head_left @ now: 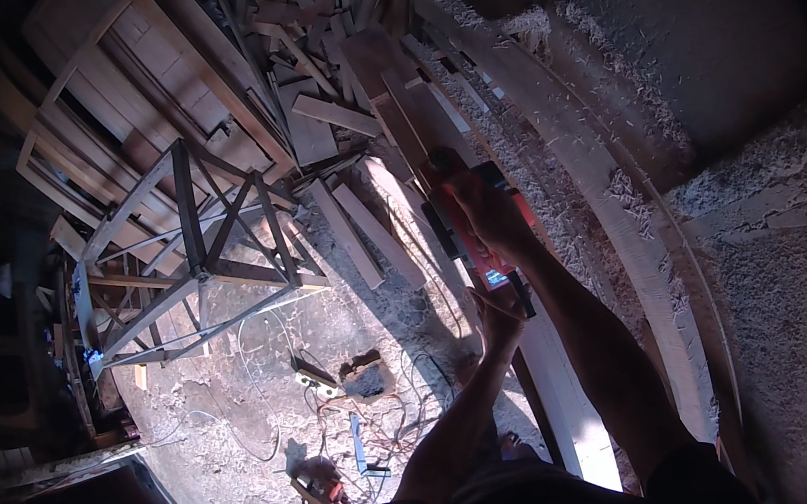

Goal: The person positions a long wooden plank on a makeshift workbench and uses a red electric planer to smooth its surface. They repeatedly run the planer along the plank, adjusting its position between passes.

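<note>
A long wooden board [548, 375] runs away from me under both hands. On it rests a red and black power tool [469, 241], which looks like an electric hand planer, with a bright label near its rear end. My right hand [487, 213] is wrapped round its upper part, further along the board. Nearer to me, my left hand [500, 319] grips the tool's rear end beside the label. Shadow hides most of the fingers and the tool's underside.
Curved planks [606, 177] strewn with shavings lie to the right. A metal frame [190, 218] and door panels [131, 84] stand at the left. Offcuts [305, 22] are heaped at the far end. Cables, a power strip [316, 379] and another tool [322, 491] lie on the floor.
</note>
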A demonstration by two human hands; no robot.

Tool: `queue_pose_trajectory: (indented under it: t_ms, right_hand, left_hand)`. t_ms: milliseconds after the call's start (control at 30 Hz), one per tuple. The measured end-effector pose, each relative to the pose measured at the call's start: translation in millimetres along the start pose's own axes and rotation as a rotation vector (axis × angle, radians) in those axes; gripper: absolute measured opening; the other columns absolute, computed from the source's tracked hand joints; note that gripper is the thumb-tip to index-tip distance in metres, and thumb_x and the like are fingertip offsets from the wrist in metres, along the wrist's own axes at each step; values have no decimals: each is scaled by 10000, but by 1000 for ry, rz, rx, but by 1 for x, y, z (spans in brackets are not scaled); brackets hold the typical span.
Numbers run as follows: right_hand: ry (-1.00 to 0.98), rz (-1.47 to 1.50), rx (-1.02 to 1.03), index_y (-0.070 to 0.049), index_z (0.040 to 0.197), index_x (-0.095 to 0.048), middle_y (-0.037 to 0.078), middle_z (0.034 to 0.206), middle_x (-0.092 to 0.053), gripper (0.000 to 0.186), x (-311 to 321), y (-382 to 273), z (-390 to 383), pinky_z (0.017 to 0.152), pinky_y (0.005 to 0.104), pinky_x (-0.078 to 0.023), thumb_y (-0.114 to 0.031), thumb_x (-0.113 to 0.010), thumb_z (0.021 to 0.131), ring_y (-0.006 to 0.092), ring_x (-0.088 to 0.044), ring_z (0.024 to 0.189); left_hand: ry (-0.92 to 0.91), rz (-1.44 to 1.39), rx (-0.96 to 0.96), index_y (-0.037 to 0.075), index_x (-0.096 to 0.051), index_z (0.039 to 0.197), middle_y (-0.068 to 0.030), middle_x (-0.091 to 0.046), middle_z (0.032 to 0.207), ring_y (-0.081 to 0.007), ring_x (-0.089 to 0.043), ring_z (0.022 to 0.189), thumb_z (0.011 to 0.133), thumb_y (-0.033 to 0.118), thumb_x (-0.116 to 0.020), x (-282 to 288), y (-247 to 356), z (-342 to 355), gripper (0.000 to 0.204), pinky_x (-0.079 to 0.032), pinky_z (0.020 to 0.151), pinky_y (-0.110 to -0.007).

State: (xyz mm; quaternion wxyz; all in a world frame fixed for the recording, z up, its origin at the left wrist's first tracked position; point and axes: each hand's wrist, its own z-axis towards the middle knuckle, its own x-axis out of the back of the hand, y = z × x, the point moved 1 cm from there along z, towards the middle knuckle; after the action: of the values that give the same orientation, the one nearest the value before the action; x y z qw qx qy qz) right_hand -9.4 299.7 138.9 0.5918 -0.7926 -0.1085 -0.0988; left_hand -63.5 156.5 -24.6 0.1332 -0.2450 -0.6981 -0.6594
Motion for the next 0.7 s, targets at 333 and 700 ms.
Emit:
queue_pose_trajectory:
  t_ms: [333, 700]
  right_hand:
    - [-88, 229, -48, -128, 1175, -613, -1, 563, -492, 462, -8, -41, 91, 362, 293, -363, -553, -486, 1049, 104, -478, 399]
    - [-116, 184, -38, -118, 1144, -637, -4, 538, -485, 475, -24, -88, 195, 352, 292, -366, -553, -473, 1045, 100, -462, 384]
  left_hand:
    - [118, -167, 220, 79, -191, 1609, -306, -149, 1648, -480, -121, 1534, 844, 375, -760, 9, 15, 24, 999, -194, 1231, -558]
    - [94, -92, 340, 84, -112, 1625, -344, -115, 1630, -509, -102, 1526, 863, 413, -759, 20, 32, 23, 1052, -192, 1226, -575]
